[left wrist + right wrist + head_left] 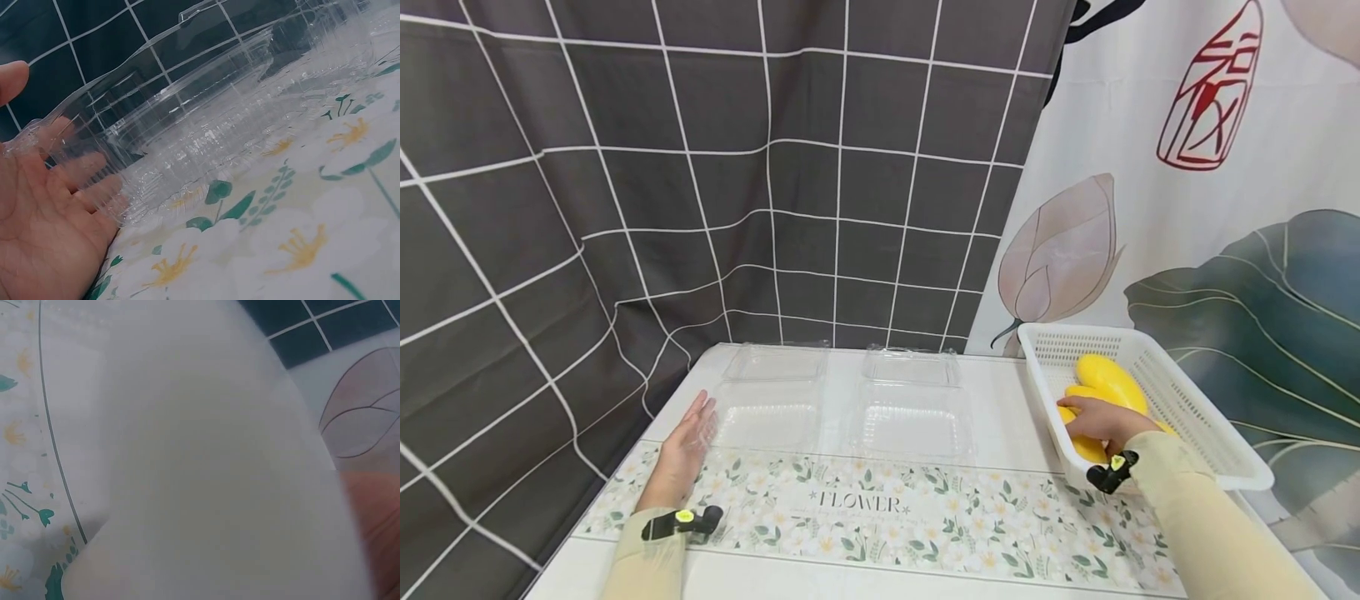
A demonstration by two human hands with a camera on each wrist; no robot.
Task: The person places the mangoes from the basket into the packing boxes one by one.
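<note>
Two clear plastic clamshell boxes stand lid-up on the table: a left clear box (771, 421) and a right clear box (913, 425). My left hand (683, 437) is beside the left box, fingers straight along its side wall; the left wrist view shows the fingers (87, 169) through the clear plastic. My right hand (1101, 419) reaches into a white basket (1202, 433), fingers curled over a smooth yellow mango-like fruit (1087, 447). Another yellow fruit (1112, 381) lies behind it. In the right wrist view the blurred basket wall (219, 456) hides most of that hand.
The white table (1000, 400) bears a floral runner (925, 517) printed with FLOWER along its front. A dark gridded curtain (805, 183) hangs behind and at the left, with a white printed cloth (1150, 208) at the right. The basket's raised rim surrounds the fruit.
</note>
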